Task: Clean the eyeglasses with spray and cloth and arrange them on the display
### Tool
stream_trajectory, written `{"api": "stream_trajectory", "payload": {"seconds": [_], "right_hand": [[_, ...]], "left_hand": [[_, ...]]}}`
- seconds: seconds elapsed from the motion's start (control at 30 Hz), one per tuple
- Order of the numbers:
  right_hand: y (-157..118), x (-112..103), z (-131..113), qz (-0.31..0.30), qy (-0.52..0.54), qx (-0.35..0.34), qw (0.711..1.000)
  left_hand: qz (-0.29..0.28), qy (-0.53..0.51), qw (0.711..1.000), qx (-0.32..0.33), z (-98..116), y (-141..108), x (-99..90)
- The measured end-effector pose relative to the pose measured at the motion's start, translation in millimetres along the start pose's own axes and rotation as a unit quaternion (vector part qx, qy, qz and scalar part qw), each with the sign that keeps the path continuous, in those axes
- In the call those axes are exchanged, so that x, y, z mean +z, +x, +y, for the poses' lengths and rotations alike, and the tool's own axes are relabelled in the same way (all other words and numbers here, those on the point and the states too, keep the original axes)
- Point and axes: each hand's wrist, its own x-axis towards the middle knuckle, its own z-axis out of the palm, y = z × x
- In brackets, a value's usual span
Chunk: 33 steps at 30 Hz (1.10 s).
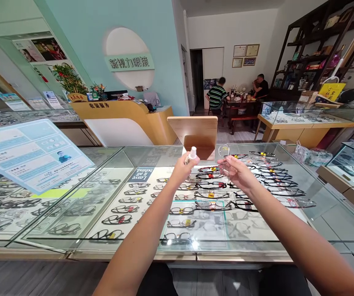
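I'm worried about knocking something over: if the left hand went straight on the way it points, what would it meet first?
Probably the wooden board standing just beyond the left hand and the small bottle it holds; this one view leaves the gap unclear.

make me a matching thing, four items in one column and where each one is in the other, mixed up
Column one
1. spray bottle
2. round eyeglasses
3. yellow bag
4. blue and white information sheet

Column two
a. at the far left, above the frames on display
b. in the right hand
c. at the upper right, by the dark shelves
d. in the left hand

Right pairs: 1-d, 2-b, 3-c, 4-a
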Motion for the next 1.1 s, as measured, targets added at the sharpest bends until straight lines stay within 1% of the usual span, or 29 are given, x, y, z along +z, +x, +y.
{"api": "stream_trajectory", "payload": {"seconds": [0.07, 0.1, 0.17, 0.23, 0.33, 0.4, 0.47, 0.67, 0.8, 0.97, 1.03, 1.07, 1.1], "right_hand": [[1, -2, -2, 0.01, 0.012, 0.001, 1.0], [2, -2, -3, 0.013, 0.015, 0.002, 1.0], [2, -3, -4, 0.016, 0.015, 0.003, 1.0], [2, -3, -4, 0.015, 0.015, 0.003, 1.0], [3, -6, -2, 0.01, 0.015, 0.001, 1.0], [4, -9, 0, 0.005, 0.012, 0.001, 1.0], [6, -11, 1, 0.0, 0.008, 0.004, 1.0], [9, -15, 2, -0.012, -0.007, 0.005, 1.0], [6, -11, 2, -0.007, -0.016, 0.0, 1.0], [4, -8, 2, -0.007, -0.024, -0.001, 1.0], [3, -8, 1, -0.007, -0.024, -0.001, 1.0], [3, -8, 0, -0.006, -0.023, -0.002, 1.0], [3, -7, -1, -0.005, -0.024, -0.003, 1.0]], "left_hand": [[0.077, -0.015, 0.997, -0.008, -11, 9, -11.4], [0.103, -0.019, 0.994, -0.008, -17, 14, -17.4], [0.136, -0.01, 0.991, -0.006, -28, 20, -29.8], [0.164, 0.031, 0.986, -0.003, -37, 25, -41.8], [0.205, 0.141, 0.968, -0.013, -49, 27, -56.7], [0.211, 0.208, 0.954, -0.044, -55, 27, -63.1], [0.206, 0.242, 0.945, -0.076, -59, 27, -66.3], [0.184, 0.273, 0.937, -0.114, -62, 24, -66.4], [0.169, 0.286, 0.935, -0.124, -61, 23, -64.3], [0.163, 0.301, 0.93, -0.134, -62, 22, -59.6], [0.19, 0.304, 0.922, -0.144, -57, 21, -61.5], [0.225, 0.3, 0.915, -0.148, -53, 21, -64.1], [0.276, 0.291, 0.904, -0.147, -47, 20, -67.5]]}}
